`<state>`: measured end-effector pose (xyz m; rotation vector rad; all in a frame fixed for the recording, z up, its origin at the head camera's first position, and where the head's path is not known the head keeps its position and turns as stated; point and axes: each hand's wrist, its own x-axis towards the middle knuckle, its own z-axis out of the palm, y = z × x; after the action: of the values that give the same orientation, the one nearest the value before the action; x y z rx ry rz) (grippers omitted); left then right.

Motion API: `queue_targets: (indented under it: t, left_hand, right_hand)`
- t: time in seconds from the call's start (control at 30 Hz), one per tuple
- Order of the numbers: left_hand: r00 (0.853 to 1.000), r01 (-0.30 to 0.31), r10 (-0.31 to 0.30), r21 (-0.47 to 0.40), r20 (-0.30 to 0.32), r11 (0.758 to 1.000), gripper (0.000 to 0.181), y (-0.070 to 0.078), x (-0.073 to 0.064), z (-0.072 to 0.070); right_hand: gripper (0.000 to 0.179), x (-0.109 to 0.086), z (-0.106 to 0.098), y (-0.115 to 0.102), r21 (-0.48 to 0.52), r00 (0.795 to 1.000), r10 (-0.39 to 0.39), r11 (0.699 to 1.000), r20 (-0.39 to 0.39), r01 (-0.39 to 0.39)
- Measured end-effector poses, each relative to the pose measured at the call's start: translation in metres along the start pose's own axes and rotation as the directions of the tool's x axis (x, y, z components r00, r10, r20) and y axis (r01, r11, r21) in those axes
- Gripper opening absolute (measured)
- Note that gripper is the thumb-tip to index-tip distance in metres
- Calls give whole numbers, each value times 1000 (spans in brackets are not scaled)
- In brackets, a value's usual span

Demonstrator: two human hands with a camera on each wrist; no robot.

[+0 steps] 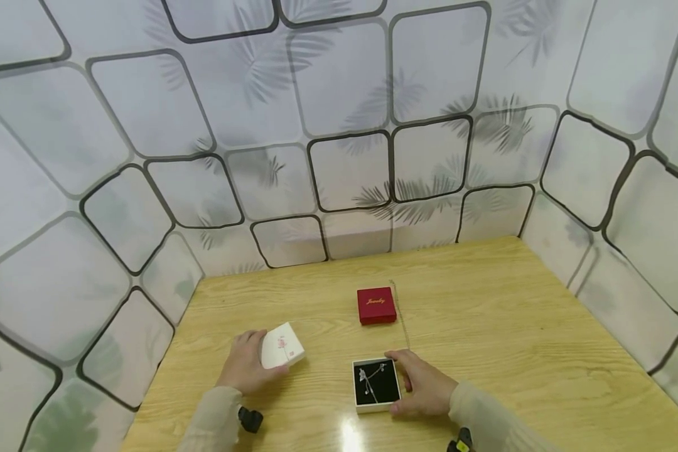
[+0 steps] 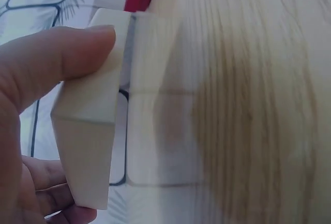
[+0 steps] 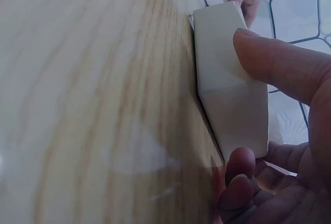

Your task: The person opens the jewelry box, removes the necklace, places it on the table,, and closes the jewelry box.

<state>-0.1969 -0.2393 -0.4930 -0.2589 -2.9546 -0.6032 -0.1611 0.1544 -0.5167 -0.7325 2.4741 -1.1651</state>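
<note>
The left hand (image 1: 247,364) grips a white lid (image 1: 285,347) between thumb and fingers, tilted and off the worktop (image 1: 486,301); its underside is hidden, and its small pink print is too blurred to read. The right hand (image 1: 426,384) grips the side of an open white box (image 1: 373,408) resting on the worktop; the hand covers part of that side. In the box, silvery jewellery (image 1: 371,375) lies on a black insert (image 1: 383,389), its charms too small to make out. Beyond stands a closed red box (image 1: 376,306) with gold lettering, cut to a corner in the left wrist view. Just beside it runs a thin chain (image 1: 403,320), faint against the wood, its near end reaching the right fingers. Both sleeves (image 1: 210,420) are cut off by the lower edge.
</note>
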Motion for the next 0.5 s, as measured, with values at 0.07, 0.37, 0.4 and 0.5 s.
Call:
queue_targets:
  t: [0.07,0.37,0.4,0.5]
  left_hand:
    - [1000,1,-1,28,1,1000,98,-7,-1,0]
    - [999,32,-35,90,32,995,97,-31,-11,-6]
    - [998,40,-44,93,36,995,98,-33,-13,-8]
    - [997,58,-63,95,45,994,97,-35,-16,-12]
  right_hand:
    - [98,0,0,0,-2,1000,-7,1000,-4,7]
    - [97,0,0,0,3,1000,10,1000,2,-10]
    - [97,-1,0,0,3,1000,11,1000,3,-11]
    - [97,-1,-1,0,5,1000,17,1000,8,-17]
